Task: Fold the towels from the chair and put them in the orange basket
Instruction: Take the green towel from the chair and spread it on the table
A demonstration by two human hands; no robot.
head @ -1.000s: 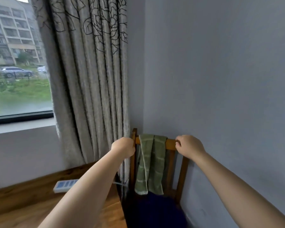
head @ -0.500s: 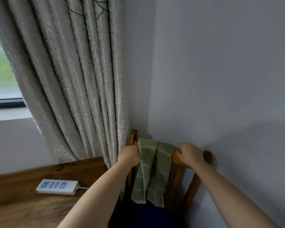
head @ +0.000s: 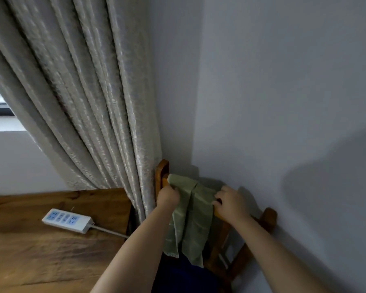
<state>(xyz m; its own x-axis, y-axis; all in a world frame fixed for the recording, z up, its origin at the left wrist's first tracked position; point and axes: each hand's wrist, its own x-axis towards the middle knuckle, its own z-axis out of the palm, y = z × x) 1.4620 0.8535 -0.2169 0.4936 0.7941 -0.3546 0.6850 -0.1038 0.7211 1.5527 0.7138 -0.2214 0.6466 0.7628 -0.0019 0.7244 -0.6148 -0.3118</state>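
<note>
A green striped towel (head: 193, 216) hangs over the top rail of a wooden chair (head: 267, 216) that stands in the room's corner. My left hand (head: 167, 195) grips the towel's left edge at the rail. At the towel's right edge my right hand (head: 230, 201) pinches the cloth, fingers curled over the rail. The towel's lower end with a lace trim dangles over the dark blue seat (head: 184, 275). No orange basket is in view.
A wooden table (head: 40, 250) stands at the left with a white power strip (head: 67, 220) and its cord on it. A grey curtain (head: 76, 92) hangs down beside the chair's left post. Grey walls close in behind and to the right.
Both hands have closed in from the bare rail onto the towel's two edges. The view has tipped down and swung right, away from the window.
</note>
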